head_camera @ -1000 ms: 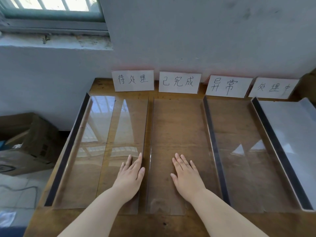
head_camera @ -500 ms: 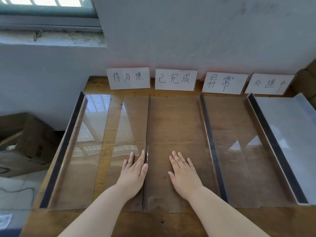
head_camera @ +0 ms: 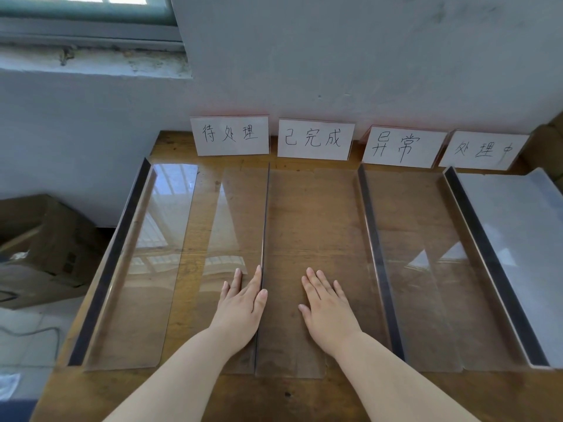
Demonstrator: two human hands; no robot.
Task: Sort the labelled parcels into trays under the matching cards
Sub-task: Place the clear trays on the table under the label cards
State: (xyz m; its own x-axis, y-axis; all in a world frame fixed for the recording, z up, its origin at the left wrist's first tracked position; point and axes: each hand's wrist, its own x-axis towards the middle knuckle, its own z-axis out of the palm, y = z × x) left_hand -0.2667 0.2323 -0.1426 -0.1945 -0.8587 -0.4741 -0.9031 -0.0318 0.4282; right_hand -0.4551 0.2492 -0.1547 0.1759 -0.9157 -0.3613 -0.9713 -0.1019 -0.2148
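Evidently idle before sorting, left hand (head_camera: 240, 306) and right hand (head_camera: 327, 312) rest flat, fingers straight, empty, either side of the thin dark upright tray divider (head_camera: 264, 223).

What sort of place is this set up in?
Probably a makeshift sorting station in a plain storeroom or back room: four handwritten cards propped against a bare painted wall, clear plastic trays lined up on a wooden table, and a cardboard box beside it.
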